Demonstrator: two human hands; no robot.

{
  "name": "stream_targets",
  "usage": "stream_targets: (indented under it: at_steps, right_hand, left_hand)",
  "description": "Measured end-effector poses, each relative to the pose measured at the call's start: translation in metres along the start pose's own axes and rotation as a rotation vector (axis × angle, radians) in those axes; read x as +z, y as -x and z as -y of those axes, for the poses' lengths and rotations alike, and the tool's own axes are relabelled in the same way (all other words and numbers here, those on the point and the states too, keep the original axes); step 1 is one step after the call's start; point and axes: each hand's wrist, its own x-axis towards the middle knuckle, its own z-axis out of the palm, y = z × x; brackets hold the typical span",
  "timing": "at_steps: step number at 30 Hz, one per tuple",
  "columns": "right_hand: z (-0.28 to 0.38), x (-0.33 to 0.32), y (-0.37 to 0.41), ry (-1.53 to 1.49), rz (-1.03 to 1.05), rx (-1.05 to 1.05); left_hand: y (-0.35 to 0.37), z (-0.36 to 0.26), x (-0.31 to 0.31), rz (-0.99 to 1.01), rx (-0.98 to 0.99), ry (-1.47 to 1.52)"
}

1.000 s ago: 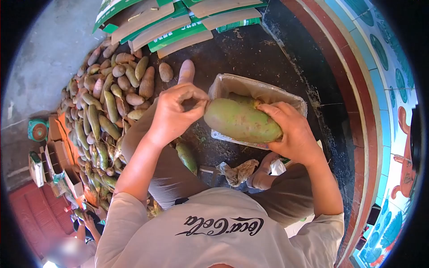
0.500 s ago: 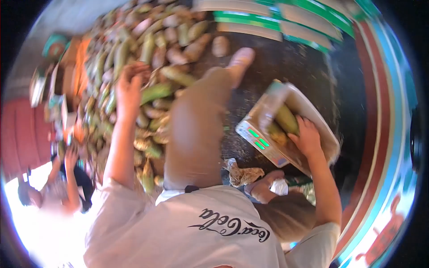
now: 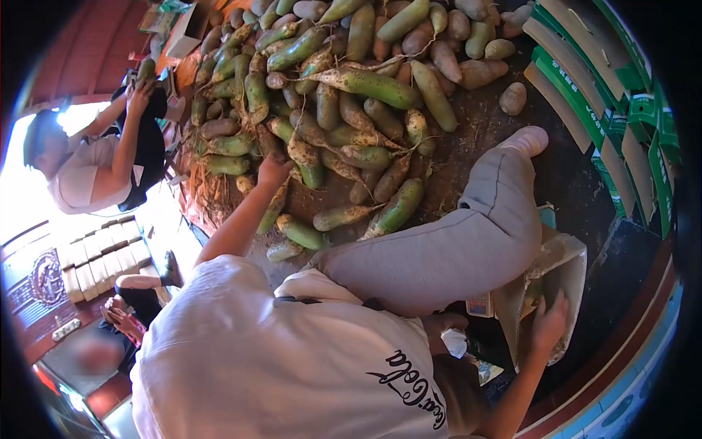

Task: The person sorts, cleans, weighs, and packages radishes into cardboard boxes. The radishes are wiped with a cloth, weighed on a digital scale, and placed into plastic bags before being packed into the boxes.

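Note:
A large pile of green radishes [image 3: 373, 88], several smeared with brown soil, covers the floor ahead of me. My left hand [image 3: 274, 170] reaches into the near left part of the pile, its fingers closed around the lower end of a brownish radish [image 3: 268, 139]. On my right, my right hand [image 3: 550, 322] is at the open top of a cardboard box [image 3: 574, 274], fingers apart and slightly blurred. The box rests on a scale whose panel [image 3: 480, 304] shows beside my leg. Most of the box's contents are hidden.
My bent leg [image 3: 439, 256] lies between pile and box. Green-and-tan cartons [image 3: 570, 95] stand at the upper right. A co-worker [image 3: 95, 161] at left holds a radish [image 3: 146, 69]; another person [image 3: 121, 322] sits lower left. A crumpled white wrapper [image 3: 454, 342] lies near my foot.
My view has turned left, bringing more of the pile and a second person into sight. My left hand has come down onto a radish. My right hand no longer rests on the radishes in the box.

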Motion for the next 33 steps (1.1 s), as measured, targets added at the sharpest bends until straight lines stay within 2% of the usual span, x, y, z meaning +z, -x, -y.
stream_targets:
  at_steps: [2, 5, 6, 9, 12, 15, 16, 17, 19, 20, 23, 25, 26, 28, 30, 33]
  right_hand:
    - [0.008, -0.028, 0.007, -0.084, -0.095, 0.012]
    - [0.02, -0.056, 0.02, -0.207, -0.13, 0.062]
    - [0.021, -0.058, 0.026, -0.201, -0.149, 0.064]
    - [0.027, -0.059, 0.038, -0.162, -0.217, 0.056]
    - [0.038, -0.058, 0.047, -0.085, -0.277, 0.022]
    - [0.045, -0.062, 0.052, -0.113, -0.285, 0.004]
    - [0.047, -0.065, 0.052, -0.171, -0.283, 0.01]
    - [0.05, -0.068, 0.053, -0.229, -0.282, 0.018]
    - [0.066, -0.081, 0.06, -0.348, -0.348, 0.012]
    - [0.077, -0.085, 0.065, -0.411, -0.382, 0.009]
    - [0.104, -0.061, 0.092, -0.494, -0.218, -0.128]
    - [0.134, -0.02, 0.093, -0.668, -0.001, -0.163]
    - [0.14, 0.019, 0.094, -0.76, 0.144, -0.093]
    - [0.147, 0.102, 0.103, -0.419, 0.437, -0.039]
    - [0.15, 0.188, 0.114, -0.473, 0.47, -0.165]
    - [0.164, 0.237, 0.126, -0.422, 0.598, -0.199]
  left_hand:
    - [-0.003, 0.012, 0.022, -0.015, -0.093, 0.011]
    - [-0.006, 0.008, 0.05, 0.14, -0.274, 0.153]
    - [-0.027, 0.041, 0.09, 0.139, -0.354, 0.296]
    - [-0.039, 0.04, 0.133, 0.062, -0.373, 0.268]
    - [-0.045, 0.03, 0.146, -0.048, -0.492, 0.363]
    - [-0.044, 0.036, 0.151, -0.144, -0.307, 0.561]
    - [-0.044, 0.04, 0.15, -0.103, -0.238, 0.709]
    - [-0.036, 0.03, 0.138, 0.033, -0.287, 0.866]
    - [-0.005, -0.007, 0.072, 0.311, -0.39, 1.158]
    - [0.002, -0.014, 0.055, 0.388, -0.42, 1.229]
    - [0.012, -0.037, 0.017, 0.678, -0.191, 1.476]
    - [0.016, -0.064, -0.002, 0.73, -0.113, 1.524]
    - [0.013, -0.074, -0.005, 0.756, -0.069, 1.56]
    - [0.007, -0.098, -0.01, 0.833, 0.042, 1.602]
    - [0.008, -0.131, -0.017, 0.853, 0.074, 1.607]
    - [0.02, -0.178, -0.027, 0.88, 0.045, 1.593]
